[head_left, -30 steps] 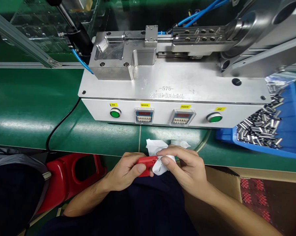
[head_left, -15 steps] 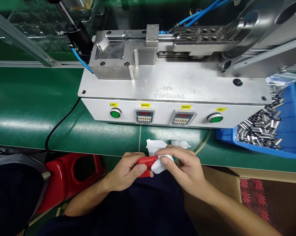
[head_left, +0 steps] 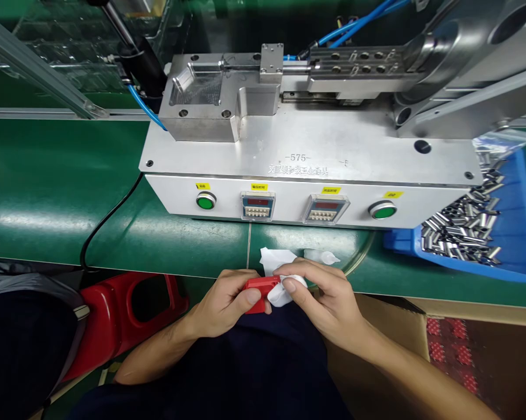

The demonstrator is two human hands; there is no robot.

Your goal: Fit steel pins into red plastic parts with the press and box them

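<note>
My left hand (head_left: 228, 306) is closed round a small red block-shaped part (head_left: 259, 291), thumb on top. In my right hand (head_left: 324, 291) a folded white cloth (head_left: 281, 293) is pinched between thumb and fingers, and it presses against the right end of the red part. Both hands are just off the front edge of the bench, above my lap. Behind them, on the green bench top (head_left: 210, 251), lie another white cloth (head_left: 276, 258) and a small translucent bottle with a pointed tip (head_left: 322, 256), partly hidden by my right hand.
A metal press fixture (head_left: 311, 140) with green buttons and counters stands across the bench. To its right a blue bin (head_left: 519, 216) holds many short metal tubes. Below right, a cardboard box (head_left: 381, 344) contains red parts. A red stool (head_left: 101, 315) and a seated person are at left.
The white cloth and the red part have shifted very slightly as my hands move together. Everything else stays where it was.
</note>
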